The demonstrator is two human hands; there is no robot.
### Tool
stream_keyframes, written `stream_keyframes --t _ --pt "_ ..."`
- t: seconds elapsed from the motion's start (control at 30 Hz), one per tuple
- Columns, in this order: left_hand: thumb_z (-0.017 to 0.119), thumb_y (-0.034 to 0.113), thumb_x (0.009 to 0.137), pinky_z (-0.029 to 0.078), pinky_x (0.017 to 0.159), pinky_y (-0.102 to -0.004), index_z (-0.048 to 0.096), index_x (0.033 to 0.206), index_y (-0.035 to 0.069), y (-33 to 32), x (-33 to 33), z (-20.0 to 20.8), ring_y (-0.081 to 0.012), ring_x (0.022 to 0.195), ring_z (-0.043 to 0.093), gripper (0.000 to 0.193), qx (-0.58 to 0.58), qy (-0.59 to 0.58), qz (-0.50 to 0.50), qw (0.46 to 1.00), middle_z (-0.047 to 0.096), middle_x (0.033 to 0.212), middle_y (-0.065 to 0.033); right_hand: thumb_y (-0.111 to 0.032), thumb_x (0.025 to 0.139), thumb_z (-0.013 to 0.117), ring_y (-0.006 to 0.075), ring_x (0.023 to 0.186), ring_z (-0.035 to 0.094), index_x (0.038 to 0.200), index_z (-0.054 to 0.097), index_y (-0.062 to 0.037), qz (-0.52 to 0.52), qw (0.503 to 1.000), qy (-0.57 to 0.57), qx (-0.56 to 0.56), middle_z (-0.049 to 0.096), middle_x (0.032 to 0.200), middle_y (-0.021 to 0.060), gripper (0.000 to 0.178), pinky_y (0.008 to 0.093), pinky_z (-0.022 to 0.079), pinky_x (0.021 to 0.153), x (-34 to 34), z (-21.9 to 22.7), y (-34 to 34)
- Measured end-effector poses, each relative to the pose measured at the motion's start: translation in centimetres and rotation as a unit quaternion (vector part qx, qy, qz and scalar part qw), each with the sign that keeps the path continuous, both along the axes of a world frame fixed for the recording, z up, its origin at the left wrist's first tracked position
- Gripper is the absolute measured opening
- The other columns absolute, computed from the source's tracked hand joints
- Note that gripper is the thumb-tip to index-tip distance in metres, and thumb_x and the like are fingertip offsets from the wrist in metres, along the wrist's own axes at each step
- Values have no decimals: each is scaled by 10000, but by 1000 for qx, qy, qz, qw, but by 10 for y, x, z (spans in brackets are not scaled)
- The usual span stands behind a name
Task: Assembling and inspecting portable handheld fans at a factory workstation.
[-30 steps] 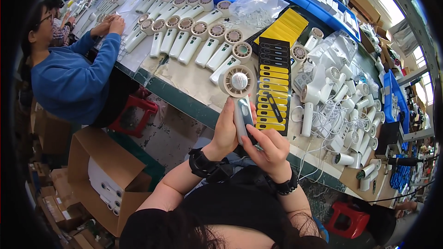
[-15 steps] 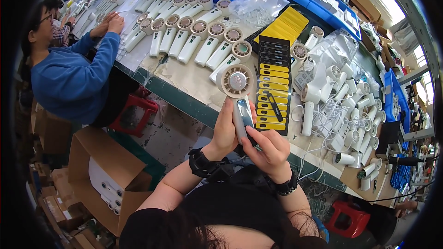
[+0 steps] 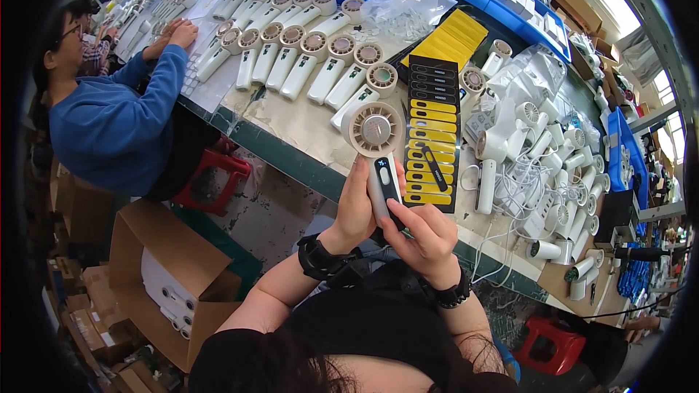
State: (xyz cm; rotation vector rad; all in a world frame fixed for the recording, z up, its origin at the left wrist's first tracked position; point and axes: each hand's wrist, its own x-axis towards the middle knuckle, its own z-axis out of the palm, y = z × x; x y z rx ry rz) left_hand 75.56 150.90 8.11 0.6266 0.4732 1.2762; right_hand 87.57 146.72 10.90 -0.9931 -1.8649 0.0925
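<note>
A white handheld fan [image 3: 368, 185] with a round, beige-ringed head is upright in front of me, above the table's front edge. Wrapped round its handle from the left is my left hand [image 3: 352, 204]. My right hand [image 3: 426, 239] closes on the lower handle, its fingertips at the bottom end of a glossy black front panel [image 3: 387, 183]. That panel carries a lit display at its top and a pale oval button. Just behind the fan lies a backing sheet [image 3: 431, 127] with black panels and yellow gaps. A slim black piece [image 3: 435, 169] rests across it.
Rows of similar fans [image 3: 314, 45] stand on the table [image 3: 251, 113] at the left. Tangled white cables [image 3: 510, 196] and more fans lie on the right. Blue bins [image 3: 502, 4] line the back. An open carton [image 3: 156, 262] and a blue-sleeved person [image 3: 116, 124] are at my left.
The fan has tilted slightly in my hands. Its panel, pale with glare before, now looks dark with a lit display and button visible. My grip looks the same.
</note>
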Motion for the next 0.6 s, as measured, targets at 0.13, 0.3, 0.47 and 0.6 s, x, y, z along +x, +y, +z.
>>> stream_keyframes --t 0.13,0.3,0.47,0.6 --pt "256 474 972 447 694 -294 389 1247 4 0 -2 2 -164 771 514 560 11 16 1 1000 513 904 -74 -35 640 767 159 503 538 935 689 -39 5 1000 3 1 585 649 41 306 268 422 443 -1 0 0" --pt "262 458 966 446 687 -292 400 1239 6 0 -2 2 -166 765 519 545 14 9 2 1000 520 899 -76 -32 636 769 158 499 536 937 687 -40 8 1000 2 1 585 649 41 313 267 421 442 -2 -1 -1" --pt "274 449 954 448 692 -298 404 1234 6 -1 -2 1 -169 767 525 541 -3 11 6 1000 527 902 -81 -25 630 768 160 498 533 934 685 -39 7 1000 5 3 577 645 41 315 267 416 438 -2 -6 0" --pt "282 447 944 450 699 -302 403 1233 2 0 -2 1 -171 769 528 544 -14 13 7 1000 530 906 -84 -17 629 763 162 503 534 933 681 -38 10 1000 3 -4 567 645 40 315 270 415 435 -3 -4 1"
